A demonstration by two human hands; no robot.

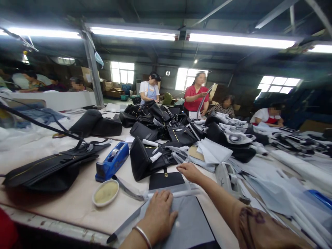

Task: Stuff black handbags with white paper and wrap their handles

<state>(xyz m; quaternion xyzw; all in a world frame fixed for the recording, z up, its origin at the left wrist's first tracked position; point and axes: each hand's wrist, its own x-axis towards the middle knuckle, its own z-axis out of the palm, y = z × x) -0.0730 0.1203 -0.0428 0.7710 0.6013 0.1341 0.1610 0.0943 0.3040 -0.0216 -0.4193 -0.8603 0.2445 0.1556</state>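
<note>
Left hand flat on the grey sheet, right of and nearer than the blue tape dispenser!

And here's the left hand, palm down, fingers slightly spread and gripping nothing; the right hand, straight across to the dispenser's right, has its fingers stretched leftward, though whether they pinch any clear film I cannot tell. It looks like a covering or smoothing step over a black piece, and the next move seems to call for steady, even pressure so nothing creases. The sheet's long axis is hard to call; its right edge slants away across the bench, far end leaning towards the dispenser's side.
</note>
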